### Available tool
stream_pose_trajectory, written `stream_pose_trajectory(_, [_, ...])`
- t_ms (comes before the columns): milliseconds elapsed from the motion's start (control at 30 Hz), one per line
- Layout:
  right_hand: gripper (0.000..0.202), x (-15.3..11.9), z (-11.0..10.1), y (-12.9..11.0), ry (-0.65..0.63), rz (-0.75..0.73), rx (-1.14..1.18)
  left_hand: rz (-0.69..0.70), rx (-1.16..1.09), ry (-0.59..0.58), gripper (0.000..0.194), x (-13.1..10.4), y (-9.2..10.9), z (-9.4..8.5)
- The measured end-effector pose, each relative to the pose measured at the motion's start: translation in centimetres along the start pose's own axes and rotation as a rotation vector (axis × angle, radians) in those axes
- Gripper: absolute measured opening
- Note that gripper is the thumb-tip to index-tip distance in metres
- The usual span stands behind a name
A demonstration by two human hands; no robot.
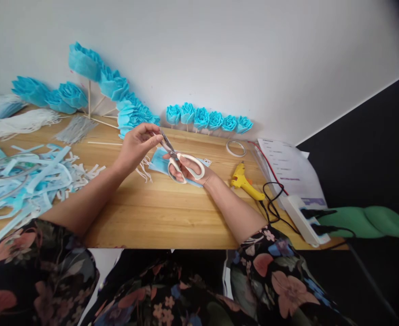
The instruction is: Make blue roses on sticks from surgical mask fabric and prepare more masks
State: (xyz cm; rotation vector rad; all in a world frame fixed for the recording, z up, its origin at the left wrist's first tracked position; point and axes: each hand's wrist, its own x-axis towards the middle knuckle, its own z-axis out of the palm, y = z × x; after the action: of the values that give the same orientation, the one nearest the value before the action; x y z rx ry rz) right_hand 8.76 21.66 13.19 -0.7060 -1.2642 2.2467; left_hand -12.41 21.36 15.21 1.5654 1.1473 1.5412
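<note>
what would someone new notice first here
Bright blue paper flowers line the white wall at the back of the wooden table. At the centre, the right hand holds white-handled scissors while the left hand pinches near the blade tips. A yellow glue gun lies to the right.

Single view, head-mounted, looking forward and steeply down from above the near edge of the light wooden tabletop [158, 217]. It faces the white wall behind the tabletop. The tabletop lies close, at arm's reach; the wearer's floral-patterned lap fills the lower frame just beneath its near edge. No second view to compare.
</note>
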Motion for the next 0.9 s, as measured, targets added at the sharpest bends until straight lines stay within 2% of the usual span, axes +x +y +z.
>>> stream_pose_trajectory(333, [0.037, -0.1, -0.1, 0.0, -0.069, 0.009, 0.02, 0.047, 0.031, -0.018, 0.025, 0.6, -0.1, -0.8])
stream_pose_trajectory(500, [0.04, 0.1, -0.3, 0.2, -0.064, -0.041, -0.034, -0.001, 0.002, -0.038, 0.028, 0.4, 0.0, -0.8])
stream_pose_trajectory(567, [0.042, 0.2, -0.5, 0.5, -0.074, -0.061, -0.034, -0.011, -0.001, -0.001, 0.029, 0.5, -0.1, -1.0])
stream_pose_trajectory(700, [0.042, 0.3, -0.8, 0.7, -0.06, -0.08, 0.005, 0.031, -0.063, 0.175, 0.029, 1.7, 0.1, -2.2])
stream_pose_trajectory(800, [0.039, 0.4, -0.8, 0.4, -0.067, -0.082, 0.063, 0.093, -0.119, 0.224, 0.035, 1.9, 1.9, -3.2])
stream_pose_trajectory(900, [0.036, 0.3, -0.5, -0.1, -0.053, -0.081, 0.109, 0.113, 0.003, 0.183, 0.034, -0.3, 5.2, -4.3])
